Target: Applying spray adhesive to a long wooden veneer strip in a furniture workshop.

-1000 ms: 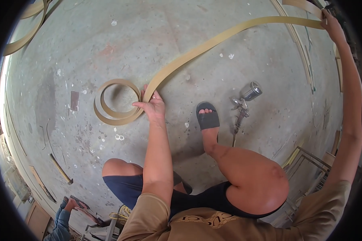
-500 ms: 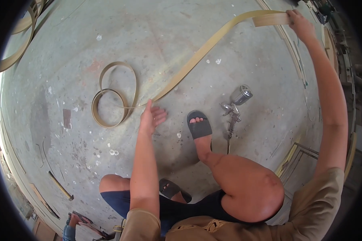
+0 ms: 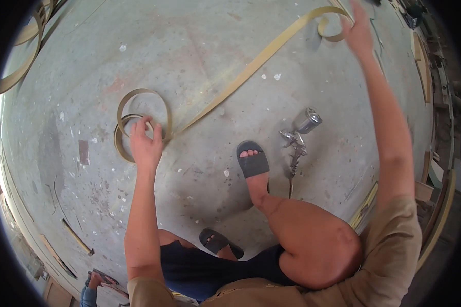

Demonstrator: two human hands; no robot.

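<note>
Down at nine o'clock our left hand [image 3: 144, 144] presses spread fingers on the coiled tan strip [image 3: 138, 110], pinning the loops flat on the concrete floor [image 3: 87, 66] so they cannot spring open. Our right hand [image 3: 357, 31], at one o'clock, lifts the strip's curled far end (whether its fingers pinch, we cannot tell). A spray gun [image 3: 298, 137] lies beside our sandalled foot [image 3: 252, 159]; open floor lies toward twelve.
</note>
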